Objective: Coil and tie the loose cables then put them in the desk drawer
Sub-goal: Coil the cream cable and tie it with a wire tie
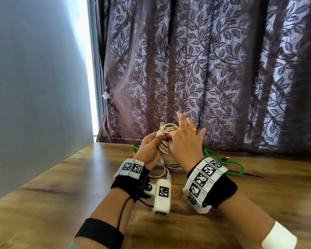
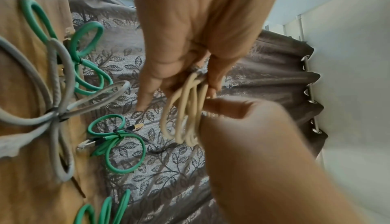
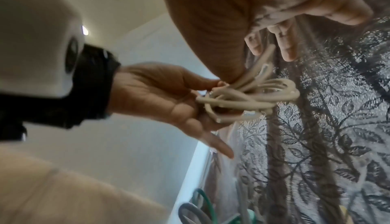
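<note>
A beige cable [image 1: 168, 131], wound into a small coil, is held up above the wooden desk [image 1: 61, 194]. My left hand [image 1: 157, 141] grips the coil round its middle, and one clear plug sticks up above the fingers. My right hand [image 1: 171, 136] pinches the same bundle between thumb and forefinger while its other fingers spread out. In the left wrist view the loops of the beige cable [image 2: 185, 114] hang down from the pinch of the right hand [image 2: 202, 76]. In the right wrist view the left hand [image 3: 168, 97] holds the beige cable [image 3: 249, 94] from the side.
On the desk beneath the hands lies a tied grey cable bundle [image 2: 52, 111]. Several tied green cable bundles [image 2: 118, 137] lie beyond it by a patterned curtain [image 1: 205, 69]. A plain wall [image 1: 34, 87] borders the desk on the left.
</note>
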